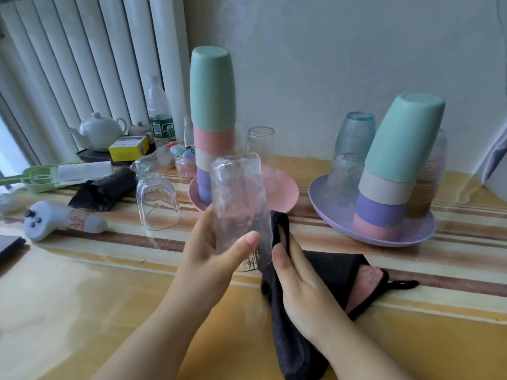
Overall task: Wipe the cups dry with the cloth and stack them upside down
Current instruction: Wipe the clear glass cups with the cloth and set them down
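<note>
Broadly, label by label, biggest first:

Tabletop [109, 283]: a glossy striped surface carrying everything; its far edge runs along the wall.

Purple plate [337, 215]: toward the far right corner; it holds a leaning stack of plastic cups [397, 165], mouths down, green on top, with several upturned glasses crowded round it.

Pink plate [285, 193]: mid-table near the far edge; a taller upright stack [212, 119] of inverted plastic cups stands on it, a clear glass just behind.

Cloth [332, 267]: dark, with a pink patch showing, spread on the tabletop toward the near edge at right; one fold is lifted against the glass.

Right hand [301, 281]: fingers straight and together, pressing that fold of cloth flat to the glass's side, not curled round anything.

Left hand [208, 250]: thumb and fingers wrapped round the textured glass [236, 198], holding it bottom-up above the table, in front of the pink plate.

Loose glass [157, 202]: clear, mouth down, alone left of the pink plate.

Clutter: a white controller [55, 220], teapot [100, 131] and bottle [159, 113] toward the far left.

Progress, as I judge it: well along. Two stacks are built; the held glass is mid-wipe and not yet placed. Whether the loose glass and those on the plates are dry, I cannot tell.
</note>
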